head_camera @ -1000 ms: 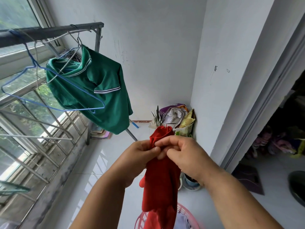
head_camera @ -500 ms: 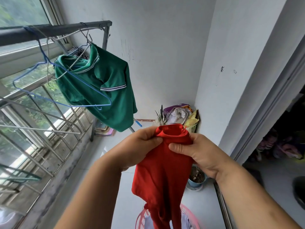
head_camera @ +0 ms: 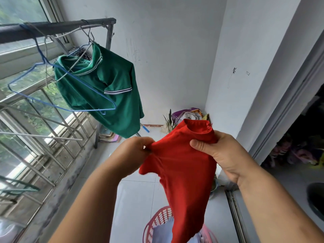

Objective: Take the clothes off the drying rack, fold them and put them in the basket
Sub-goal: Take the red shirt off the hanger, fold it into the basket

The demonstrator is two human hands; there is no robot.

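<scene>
Right grip [head_camera: 222,155], shirt [head_camera: 184,172] (cloth [head_camera: 161,234] in basket [head_camera: 158,216])

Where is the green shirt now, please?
In the head view, the green shirt hangs at upper left from the drying rack bar, just behind an empty blue hanger, up-left of the red garment.

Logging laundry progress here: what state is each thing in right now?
red garment, unfolded, held up in the air
left hand, pinches its shoulder
right hand, grips its other side by the collar
green shirt, hanging from the drying rack
blue hanger, empty, on the rack
basket, on the floor, pale cloth inside
</scene>
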